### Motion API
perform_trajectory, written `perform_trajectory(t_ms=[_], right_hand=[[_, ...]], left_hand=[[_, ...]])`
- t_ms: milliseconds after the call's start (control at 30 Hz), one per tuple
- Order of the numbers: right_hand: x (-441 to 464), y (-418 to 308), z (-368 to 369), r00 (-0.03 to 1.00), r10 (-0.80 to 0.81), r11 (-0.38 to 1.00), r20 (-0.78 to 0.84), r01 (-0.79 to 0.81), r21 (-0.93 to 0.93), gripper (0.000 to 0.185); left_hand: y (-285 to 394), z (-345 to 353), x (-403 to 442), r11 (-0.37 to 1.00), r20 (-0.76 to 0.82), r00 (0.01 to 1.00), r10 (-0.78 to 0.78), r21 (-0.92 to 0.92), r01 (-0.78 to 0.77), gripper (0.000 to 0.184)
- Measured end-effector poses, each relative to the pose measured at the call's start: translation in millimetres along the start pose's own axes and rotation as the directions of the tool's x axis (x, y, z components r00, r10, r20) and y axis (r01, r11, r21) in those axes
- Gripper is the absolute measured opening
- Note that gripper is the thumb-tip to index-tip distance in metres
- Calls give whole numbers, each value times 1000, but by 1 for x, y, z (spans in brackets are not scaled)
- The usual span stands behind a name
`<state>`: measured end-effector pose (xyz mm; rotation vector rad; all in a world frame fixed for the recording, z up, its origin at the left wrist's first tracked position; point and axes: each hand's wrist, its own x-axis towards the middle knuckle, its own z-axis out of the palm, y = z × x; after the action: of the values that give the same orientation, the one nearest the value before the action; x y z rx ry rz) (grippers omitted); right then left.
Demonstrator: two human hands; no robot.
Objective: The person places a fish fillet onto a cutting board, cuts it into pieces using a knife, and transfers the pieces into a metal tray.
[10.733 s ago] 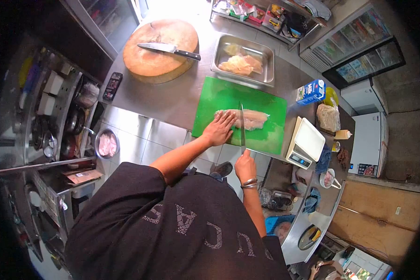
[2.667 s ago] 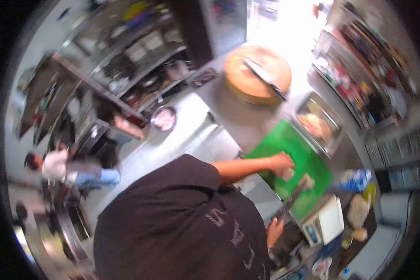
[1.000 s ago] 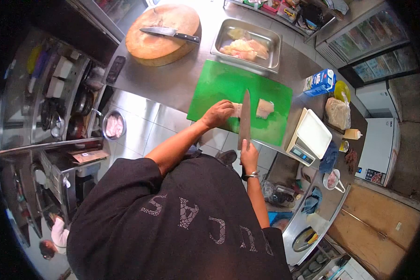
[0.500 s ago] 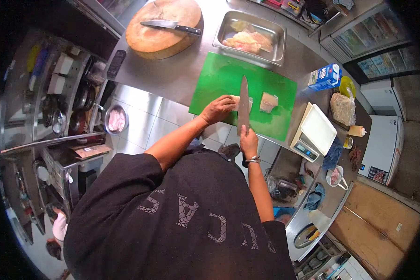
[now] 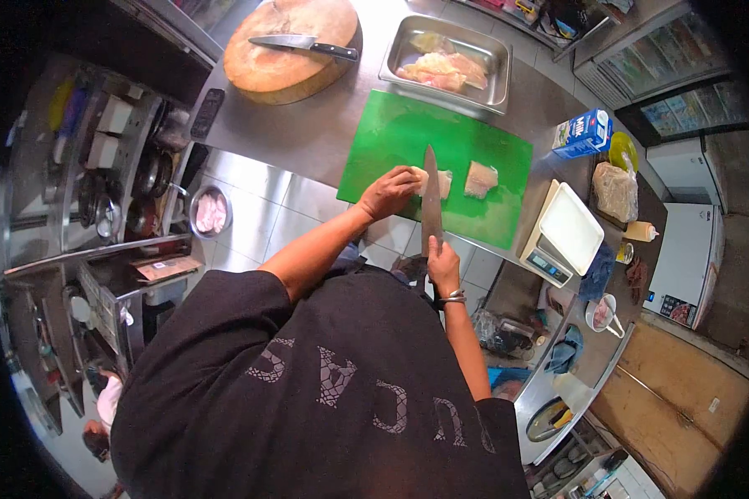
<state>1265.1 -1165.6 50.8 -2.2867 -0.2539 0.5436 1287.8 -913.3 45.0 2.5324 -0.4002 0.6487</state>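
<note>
My right hand (image 5: 443,268) grips the handle of a long kitchen knife (image 5: 430,200), its tip pointing away from me. The blade crosses a piece of pale raw meat (image 5: 445,185) on a green cutting board (image 5: 391,129). With fingers curled, my left hand (image 5: 391,193) holds the left end of that meat, just beside the blade. A separate cut piece of meat (image 5: 481,179) lies to the right on the board. Behind the board, a steel tray (image 5: 504,91) holds more raw meat (image 5: 445,71).
At the back left, another knife (image 5: 308,45) rests on a round wooden chopping block (image 5: 266,79). To the right are a kitchen scale (image 5: 566,229), a milk carton (image 5: 582,133) and a bagged item (image 5: 614,191). A bowl of meat (image 5: 210,214) stands at the left. Another person (image 5: 106,403) is at lower left.
My right hand and the knife have drawn slightly back toward my body, the tip now lower in view. My left hand stays on the meat.
</note>
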Motion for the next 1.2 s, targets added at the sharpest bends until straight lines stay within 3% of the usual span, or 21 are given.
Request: perform_trajectory(t_ms=[167, 333, 467, 600, 833, 933, 1000, 1100, 1200], right_hand=[[-10, 3, -4, 998, -64, 997, -18, 63, -50, 60], [-19, 9, -12, 997, -40, 999, 61, 39, 19, 58], [-30, 26, -11, 995, 12, 999, 96, -8, -40, 56], [-35, 25, -3, 997, -74, 996, -6, 74, 57, 61], [-4, 12, 9, 1000, -9, 1000, 9, 8, 16, 62], [0, 1, 5, 996, -88, 996, -32, 87, -22, 63], [-4, -4, -1, 995, 36, 999, 90, -39, 32, 64], [-12, -1, -5, 997, -16, 1000, 81, 16, 5, 63], [-17, 19, 0, 990, 33, 998, 134, -39, 40, 62]], left_hand=[[3, -2, 1, 999, -42, 999, -34, -40, 33, 26], [5, -7, 2, 999, -29, 999, -40, -24, 39, 26], [0, 3, -1, 999, -26, 999, -41, -3, 41, 25], [2, 0, -1, 996, -39, 997, -65, -56, 63, 25], [0, 4, -4, 998, -14, 998, -60, -28, 60, 20], [0, 4, -3, 998, -23, 998, -57, 2, 57, 19], [0, 2, -3, 999, -24, 998, -51, 18, 52, 19], [2, 0, -1, 998, -10, 998, -60, 13, 61, 19], [2, -3, 1, 998, -36, 997, -63, -7, 62, 20]])
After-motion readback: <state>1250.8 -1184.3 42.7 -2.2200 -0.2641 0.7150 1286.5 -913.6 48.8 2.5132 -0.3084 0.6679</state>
